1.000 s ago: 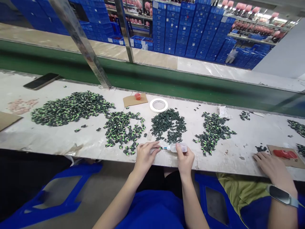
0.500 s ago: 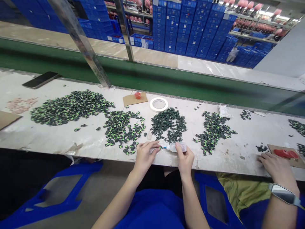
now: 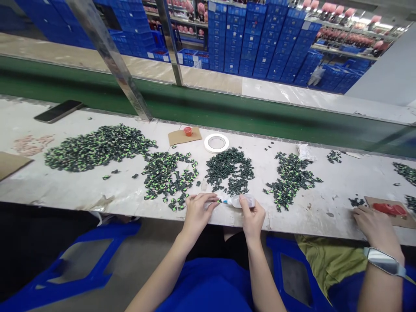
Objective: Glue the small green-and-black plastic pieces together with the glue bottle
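My left hand (image 3: 200,209) pinches a small black-and-green part (image 3: 219,201) between thumb and fingertips above the table's front edge. My right hand (image 3: 252,215) is closed around a clear squeeze bottle (image 3: 241,201) lying sideways in the grip. The bottle's blue nozzle (image 3: 225,201) points left and meets or nearly meets the small part. Just beyond my hands is a pile of small dark parts (image 3: 230,167). To its left spreads a pile of black-and-green parts (image 3: 162,175), and a similar pile (image 3: 290,180) lies on the right.
A roll of white tape (image 3: 216,142) and a cardboard piece (image 3: 175,137) with a red cup (image 3: 187,131) sit behind the piles. Far left are a larger heap (image 3: 100,147) and a phone (image 3: 59,111). A co-worker's hand (image 3: 373,221) with a watch rests at right.
My hands keep almost the same pose, with the nozzle still at the small part. The view has shifted slightly. The co-worker's watch wrist has moved a little to the left.
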